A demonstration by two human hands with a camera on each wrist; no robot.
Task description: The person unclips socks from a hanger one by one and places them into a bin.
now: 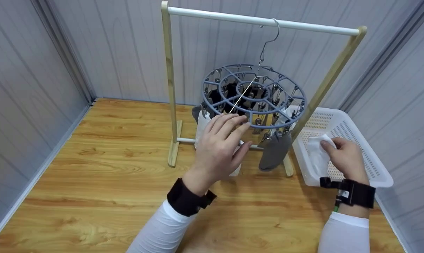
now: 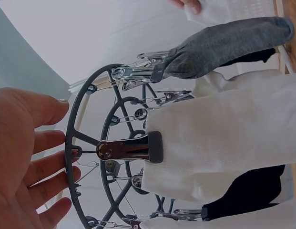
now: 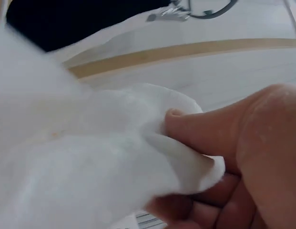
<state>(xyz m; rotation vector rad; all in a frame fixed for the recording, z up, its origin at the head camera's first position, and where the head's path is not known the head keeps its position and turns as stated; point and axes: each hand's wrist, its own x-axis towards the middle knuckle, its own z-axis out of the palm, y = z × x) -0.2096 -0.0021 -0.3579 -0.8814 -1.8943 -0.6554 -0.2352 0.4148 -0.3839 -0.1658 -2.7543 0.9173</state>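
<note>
My left hand is at the front rim of a round grey-blue drying hanger, its fingers nearly straight and the fingertips at the ring in the left wrist view. Just below that hand, a metal clip holds a white sock by its end. A grey sock hangs from clips at the ring's right front. On the right, my right hand pinches the edge of another white sock between thumb and fingers, above the white basket.
A wooden rack with a white top bar carries the hanger by its metal hook. Black socks hang inside the ring. The white perforated basket stands at the right, beside the rack's foot and near the wall.
</note>
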